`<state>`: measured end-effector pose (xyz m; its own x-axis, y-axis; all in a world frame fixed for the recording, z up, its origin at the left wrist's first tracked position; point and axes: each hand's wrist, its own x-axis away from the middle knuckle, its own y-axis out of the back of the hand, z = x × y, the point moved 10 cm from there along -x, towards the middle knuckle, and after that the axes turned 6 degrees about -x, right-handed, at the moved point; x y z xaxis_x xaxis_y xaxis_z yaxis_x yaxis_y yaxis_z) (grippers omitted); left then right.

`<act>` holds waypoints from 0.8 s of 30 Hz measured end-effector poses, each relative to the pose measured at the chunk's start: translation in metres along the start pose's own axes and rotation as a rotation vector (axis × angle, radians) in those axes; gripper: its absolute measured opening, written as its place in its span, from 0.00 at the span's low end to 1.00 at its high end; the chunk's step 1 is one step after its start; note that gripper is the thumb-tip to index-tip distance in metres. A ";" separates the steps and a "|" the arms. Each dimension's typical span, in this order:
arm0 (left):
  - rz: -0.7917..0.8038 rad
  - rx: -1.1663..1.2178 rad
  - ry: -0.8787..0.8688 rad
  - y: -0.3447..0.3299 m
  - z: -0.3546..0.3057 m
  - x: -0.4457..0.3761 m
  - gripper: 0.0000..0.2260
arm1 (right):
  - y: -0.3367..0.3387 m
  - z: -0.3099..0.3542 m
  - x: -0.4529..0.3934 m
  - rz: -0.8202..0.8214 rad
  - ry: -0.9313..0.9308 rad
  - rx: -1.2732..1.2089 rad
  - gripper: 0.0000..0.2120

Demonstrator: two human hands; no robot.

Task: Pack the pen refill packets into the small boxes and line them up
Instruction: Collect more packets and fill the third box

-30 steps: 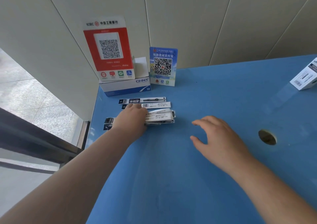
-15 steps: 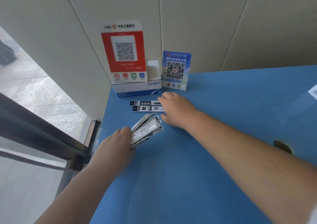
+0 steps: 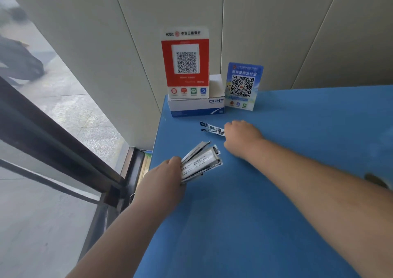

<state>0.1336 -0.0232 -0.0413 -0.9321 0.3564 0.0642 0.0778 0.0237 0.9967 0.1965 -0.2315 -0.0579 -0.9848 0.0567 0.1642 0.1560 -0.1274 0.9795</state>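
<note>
Single view, head-worn, wide-angle: looks forward and down from above the near edge of a blue table [image 3: 276, 214], close over both forearms. Faces the panelled wall [image 3: 276, 33] at the table's far side; a glass door [image 3: 53, 128] fills the left margin.

A flat blue table [image 3: 276, 192]. White packets with black print [image 3: 200, 162]. A red-and-white card sign with squares [image 3: 185, 62].

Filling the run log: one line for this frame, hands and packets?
left hand: grips packet bundle | right hand: on two loose packets | blue table | boxing: not started
</note>
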 end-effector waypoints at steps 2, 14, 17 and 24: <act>-0.008 0.014 -0.026 0.005 -0.003 0.003 0.08 | 0.000 -0.006 0.018 -0.032 -0.020 0.012 0.09; -0.056 0.077 -0.249 0.017 -0.072 0.011 0.12 | 0.001 -0.105 0.196 -0.285 -0.410 -0.885 0.14; -0.048 0.064 -0.331 0.022 -0.112 0.023 0.11 | -0.006 -0.132 0.247 -0.374 -0.509 -1.177 0.12; -0.054 0.046 -0.420 0.035 -0.220 0.058 0.07 | -0.010 -0.203 0.351 -0.438 -0.622 -1.562 0.12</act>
<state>0.0039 -0.2070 0.0079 -0.7108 0.7030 -0.0232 0.0573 0.0908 0.9942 -0.1664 -0.4112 -0.0338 -0.6979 0.6389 0.3236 -0.6764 -0.7365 -0.0047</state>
